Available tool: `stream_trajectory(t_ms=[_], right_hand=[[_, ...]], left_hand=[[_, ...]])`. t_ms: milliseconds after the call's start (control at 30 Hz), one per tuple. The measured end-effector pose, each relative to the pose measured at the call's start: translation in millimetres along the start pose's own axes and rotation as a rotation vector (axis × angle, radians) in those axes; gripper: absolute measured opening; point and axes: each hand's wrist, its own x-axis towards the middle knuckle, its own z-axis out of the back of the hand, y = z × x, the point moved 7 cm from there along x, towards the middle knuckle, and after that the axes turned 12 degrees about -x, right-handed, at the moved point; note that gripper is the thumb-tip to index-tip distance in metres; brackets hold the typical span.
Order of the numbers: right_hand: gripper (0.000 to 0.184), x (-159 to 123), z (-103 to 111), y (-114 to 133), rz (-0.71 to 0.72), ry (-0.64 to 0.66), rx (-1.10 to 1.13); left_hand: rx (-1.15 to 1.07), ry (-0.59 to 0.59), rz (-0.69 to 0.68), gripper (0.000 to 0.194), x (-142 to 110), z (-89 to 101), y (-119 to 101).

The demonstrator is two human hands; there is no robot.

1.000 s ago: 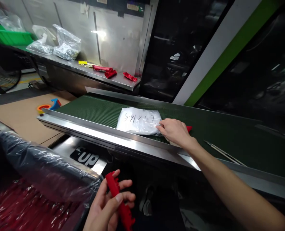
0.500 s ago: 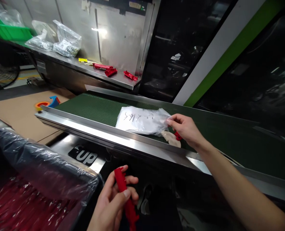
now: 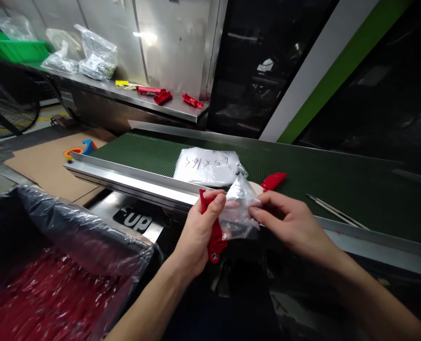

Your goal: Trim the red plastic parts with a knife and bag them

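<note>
My left hand (image 3: 196, 232) is closed round a long red plastic part (image 3: 213, 232), held upright in front of the conveyor's steel rail (image 3: 132, 182). My right hand (image 3: 288, 220) pinches a small clear plastic bag (image 3: 237, 208) right beside that part; my left fingers touch the bag too. Behind my hands, a stack of clear bags (image 3: 206, 166) with handwriting on top lies on the green belt (image 3: 153, 154). Another red part (image 3: 273, 181) rests on the belt just right of the stack.
A bin lined with plastic (image 3: 71, 227), holding several bagged red parts (image 3: 36, 298), stands at lower left. A steel shelf (image 3: 125, 97) behind carries red parts (image 3: 157, 94) and bags of hardware (image 3: 96, 59). Thin rods (image 3: 334, 215) lie on the belt at right. Cardboard (image 3: 43, 163) covers the floor.
My right hand pulled one clear bag off the stack toward me. My left hand rose with the red part to meet it.
</note>
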Motion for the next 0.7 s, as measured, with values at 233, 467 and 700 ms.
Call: stream_trajectory(t_ms=[233, 467, 700], right_hand=[[0.016, -42.7, -13.1, -14.0, -0.013, -0.027, -0.219], [0.019, -91.8, -2.6, 28.3, 0.312, -0.155, -0.361], [0.014, -106.9, -31.9, 5.1, 0.251, 0.02, -0.174]], left_hand=[[0.127, -0.077, 0.093, 0.045, -23.4, 10.4, 26.9], [0.294, -0.092, 0.078, 0.034, -41.9, 3.1, 41.1], [0.293, -0.135, 0.166, 0.031, -54.7, 5.5, 63.2]])
